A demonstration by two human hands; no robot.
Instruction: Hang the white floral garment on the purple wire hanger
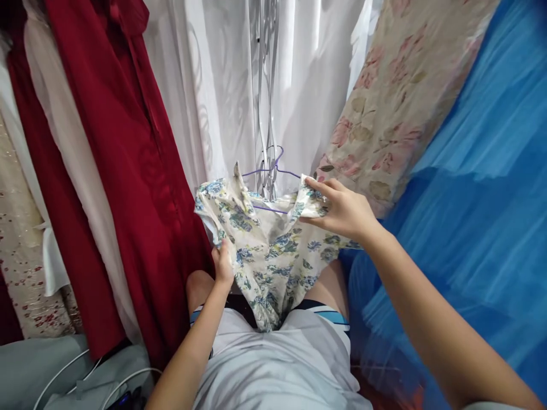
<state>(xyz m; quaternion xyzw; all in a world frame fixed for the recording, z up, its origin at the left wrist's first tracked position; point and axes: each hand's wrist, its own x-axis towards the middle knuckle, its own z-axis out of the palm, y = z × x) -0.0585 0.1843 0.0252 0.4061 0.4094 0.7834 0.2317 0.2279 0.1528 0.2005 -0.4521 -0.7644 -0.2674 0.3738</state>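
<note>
The floral garment (pixel 284 259) hangs between the person's two hands, its lower part falling to a point against the grey top (pixel 273 370) and between the thighs. The right hand (pixel 315 200) pinches the shoulder cloth beside the collar, thumb above and fingers below; the left hand (pixel 223 265) grips the opposite side edge, near the sleeve opening, though how its fingers fold behind the cloth is hard to tell. The purple hanger (pixel 277 168) stands at the neckline: its arms slope off behind the collar, and its bottom bar crosses the neck opening. Handling this well calls for a light pinch, since the cloth looks thin and would probably crease under a hard grip. Both shoulders are best held level, because the collar's left point sticks up while the right side is drawn outward. A gentle, even outward pull seems safer than a tug from one side, which could tip the hanger. Its hook is near the white straps (pixel 261 97), so slow movement there lessens the risk of snagging.
</note>
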